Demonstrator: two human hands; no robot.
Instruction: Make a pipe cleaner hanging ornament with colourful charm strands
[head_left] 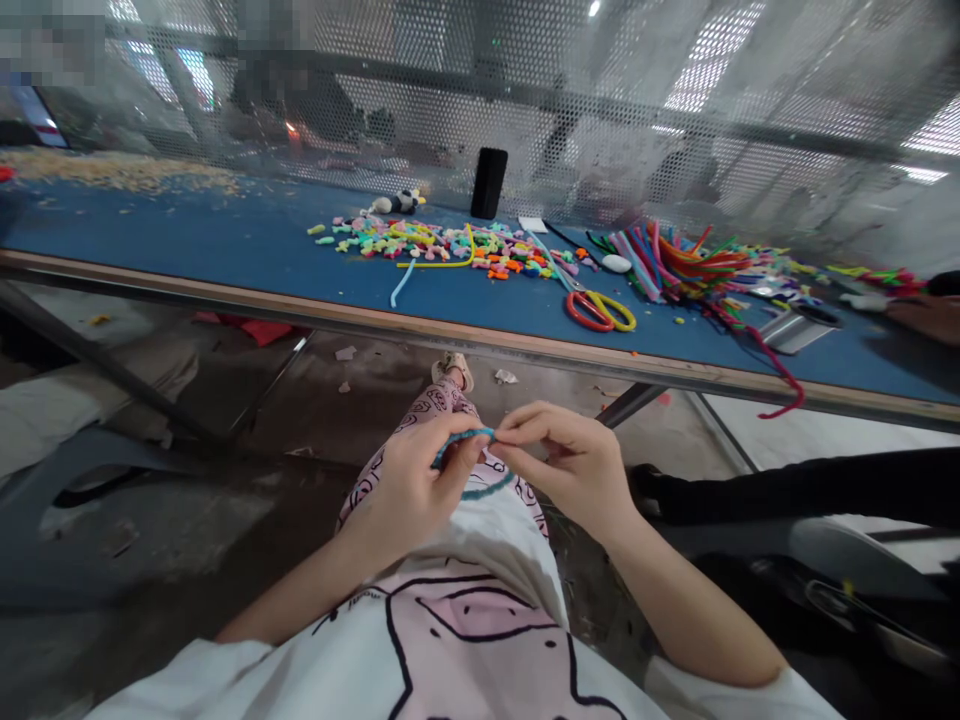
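Observation:
Above my lap, a blue-teal pipe cleaner (pixel 487 490) is bent into a curve between my hands. My left hand (pixel 420 470) is closed around one stretch of it, thumb and forefinger pinching near its upper end. With thumb and fingertips, my right hand (pixel 574 450) pinches the pipe cleaner right beside the left thumb. Part of the strand is hidden behind the left fingers. Both hands are in front of the table edge, below the tabletop's far items.
On the blue table (pixel 262 245) lie small colourful pieces (pixel 442 240), scissors (pixel 600 310) with red and yellow handles, a bundle of pipe cleaners (pixel 675 260) and a metal spool (pixel 799 328). A black phone-like block (pixel 489 183) stands behind. Another person's hand (pixel 926 315) is far right.

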